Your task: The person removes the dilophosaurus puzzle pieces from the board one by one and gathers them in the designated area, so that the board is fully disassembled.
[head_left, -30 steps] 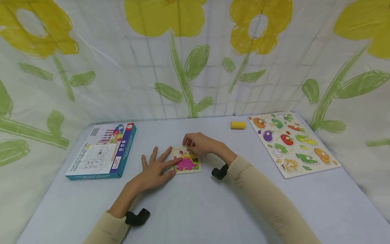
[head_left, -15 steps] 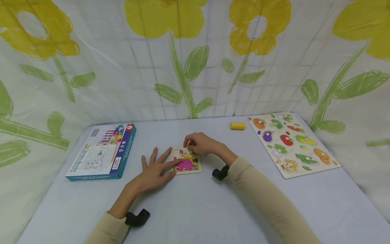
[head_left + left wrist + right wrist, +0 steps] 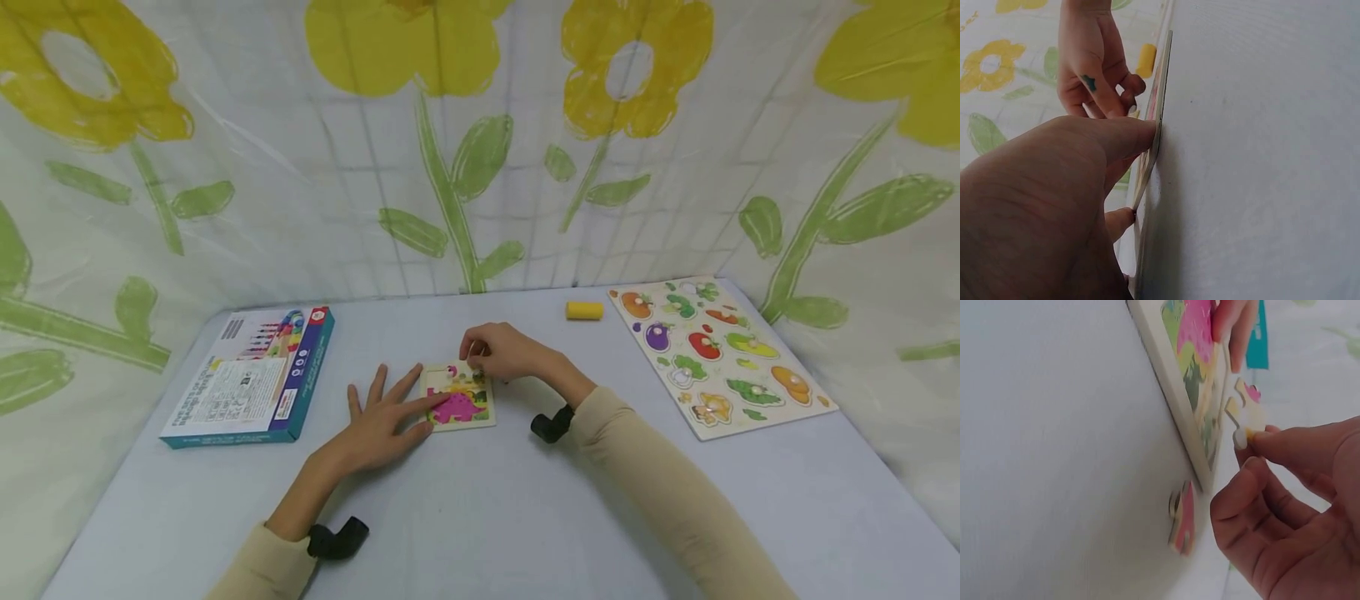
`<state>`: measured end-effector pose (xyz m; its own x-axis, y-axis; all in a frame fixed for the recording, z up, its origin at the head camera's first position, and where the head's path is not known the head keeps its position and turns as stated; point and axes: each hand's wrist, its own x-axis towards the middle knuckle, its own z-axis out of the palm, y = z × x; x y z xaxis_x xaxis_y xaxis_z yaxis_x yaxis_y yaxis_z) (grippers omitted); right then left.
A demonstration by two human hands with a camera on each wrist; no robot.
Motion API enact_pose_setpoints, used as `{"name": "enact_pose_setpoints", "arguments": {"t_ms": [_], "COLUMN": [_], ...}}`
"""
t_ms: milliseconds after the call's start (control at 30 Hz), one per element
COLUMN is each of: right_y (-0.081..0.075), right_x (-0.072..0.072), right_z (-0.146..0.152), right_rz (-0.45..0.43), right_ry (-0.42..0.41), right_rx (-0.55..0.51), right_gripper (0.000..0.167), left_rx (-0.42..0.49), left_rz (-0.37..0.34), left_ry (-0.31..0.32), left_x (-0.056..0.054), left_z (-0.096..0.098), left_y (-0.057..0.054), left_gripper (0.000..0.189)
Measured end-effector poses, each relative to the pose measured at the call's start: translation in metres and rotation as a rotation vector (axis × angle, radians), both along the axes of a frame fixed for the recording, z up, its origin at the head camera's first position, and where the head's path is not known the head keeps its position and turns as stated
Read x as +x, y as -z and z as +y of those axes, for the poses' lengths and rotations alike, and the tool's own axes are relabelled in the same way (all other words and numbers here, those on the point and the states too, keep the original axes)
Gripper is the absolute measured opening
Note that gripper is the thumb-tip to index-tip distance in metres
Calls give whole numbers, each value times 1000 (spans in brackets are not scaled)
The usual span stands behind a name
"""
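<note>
A small square jigsaw puzzle with a pink dinosaur picture lies in the middle of the table. My left hand is spread flat at its left side, index finger over the picture, and in the left wrist view the thumb touches the board's edge. Above the board's far right part, my right hand pinches a jigsaw piece between thumb and finger. That piece is pale with a pink tip, held tilted in the right wrist view. A second pink jigsaw piece lies on the table beside the board, under the right hand.
On the left lies a flat blue-edged box. A yellow cylinder is at the back, and a vegetable peg puzzle board lies on the right. Behind the table hangs a flowered curtain.
My right hand has shifted slightly right and up off the puzzle's far edge, pinching the piece. The left hand has stayed in place.
</note>
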<state>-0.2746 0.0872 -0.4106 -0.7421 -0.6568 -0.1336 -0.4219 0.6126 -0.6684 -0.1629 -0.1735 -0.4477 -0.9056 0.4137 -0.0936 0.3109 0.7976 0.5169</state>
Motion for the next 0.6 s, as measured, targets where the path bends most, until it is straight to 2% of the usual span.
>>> {"name": "enact_pose_setpoints", "arguments": {"t_ms": [100,300,600], "right_y": [-1,-4,-4], "right_x": [-1,-4,-7], "right_z": [9,30,63], "right_rz": [-13,35,45], "right_ry": [14,1,6], "right_rx": [-15,4,29], "right_gripper": [12,14,13], "left_rx": [3,3,14], "left_rz": [3,1,0], "left_ry": [1,-2,4], "left_x": [1,2,1], "left_z": [0,-1,-1], "left_y": [1,-1,1], "left_gripper": [49,49,49]}}
